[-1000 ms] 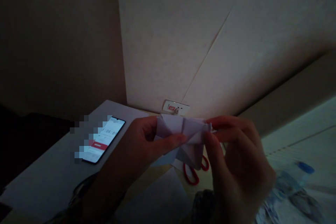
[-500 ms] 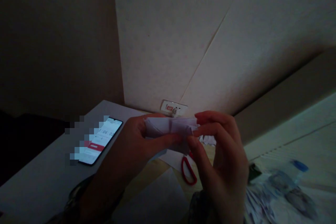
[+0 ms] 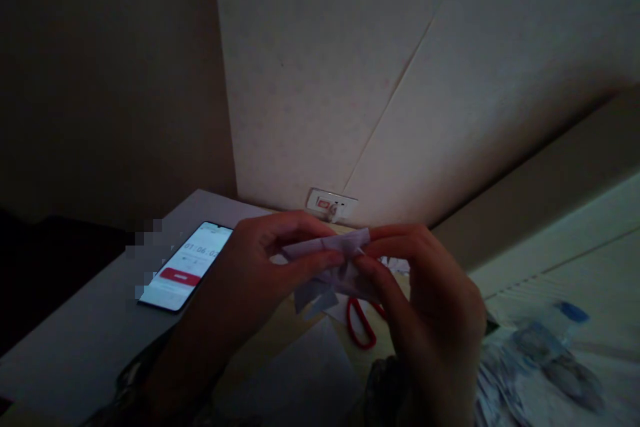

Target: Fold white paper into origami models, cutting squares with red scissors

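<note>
In dim light I hold a small folded piece of white paper [image 3: 334, 260] between both hands, above the table. My left hand [image 3: 260, 273] pinches its left part between thumb and fingers. My right hand [image 3: 430, 300] pinches its right part, fingertips meeting the left hand's near the paper's middle. The paper is pressed flatter and narrower, with a few flaps hanging below. Red-handled scissors [image 3: 361, 330] lie on the table right under the paper, partly hidden by my hands.
A lit phone [image 3: 187, 267] showing a timer lies on the grey table [image 3: 75, 347] to the left. A wall socket [image 3: 331, 203] sits at the wall's foot. A clear plastic bottle with a blue cap [image 3: 555, 333] lies at right among paper scraps.
My hands have come closer together and squeezed the paper, which looked wider and more spread out a second ago. The right hand shifted left; the view moved slightly.
</note>
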Available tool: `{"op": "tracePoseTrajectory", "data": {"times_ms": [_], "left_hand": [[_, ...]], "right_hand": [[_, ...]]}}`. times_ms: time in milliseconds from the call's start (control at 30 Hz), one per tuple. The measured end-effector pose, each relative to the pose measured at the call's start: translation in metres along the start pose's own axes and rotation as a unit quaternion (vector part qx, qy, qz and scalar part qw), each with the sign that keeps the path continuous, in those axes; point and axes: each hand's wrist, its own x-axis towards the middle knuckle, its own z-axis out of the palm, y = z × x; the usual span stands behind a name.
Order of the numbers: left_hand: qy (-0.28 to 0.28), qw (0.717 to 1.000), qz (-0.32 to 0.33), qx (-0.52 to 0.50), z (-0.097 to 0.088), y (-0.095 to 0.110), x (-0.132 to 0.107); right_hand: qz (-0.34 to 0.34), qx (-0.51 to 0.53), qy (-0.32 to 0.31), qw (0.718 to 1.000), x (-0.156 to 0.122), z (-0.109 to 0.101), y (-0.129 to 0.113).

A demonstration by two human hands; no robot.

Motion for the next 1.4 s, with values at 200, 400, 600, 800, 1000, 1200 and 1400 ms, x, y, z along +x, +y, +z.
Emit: {"op": "tracePoseTrajectory", "data": {"times_ms": [200,400,600,800,1000,1200,1400], "left_hand": [[0.009,1.0,-0.011,-0.019,0.003,0.006,-0.002],[0.019,0.998,0.06,0.021,0.005,0.005,-0.007],[0.031,0.996,0.075,0.037,0.005,0.005,-0.01],[0.052,0.996,0.06,0.034,0.004,0.006,-0.007],[0.097,0.988,0.116,0.018,0.007,0.002,-0.008],[0.122,0.983,0.134,-0.008,0.009,0.003,-0.009],[0.134,0.983,0.124,0.02,0.008,0.006,-0.012]], "right_hand": [[0.006,0.021,0.022,1.0,-0.002,0.003,0.002],[0.012,0.025,0.009,1.0,-0.002,0.004,0.002],[0.01,0.038,0.006,0.999,-0.004,0.002,-0.002],[-0.003,0.041,-0.003,0.999,-0.002,0.003,-0.001],[0.011,0.073,0.001,0.997,-0.005,0.004,-0.002],[0.027,0.079,0.029,0.996,-0.006,0.005,-0.003],[0.034,0.095,0.038,0.994,-0.007,0.007,-0.003]]}}
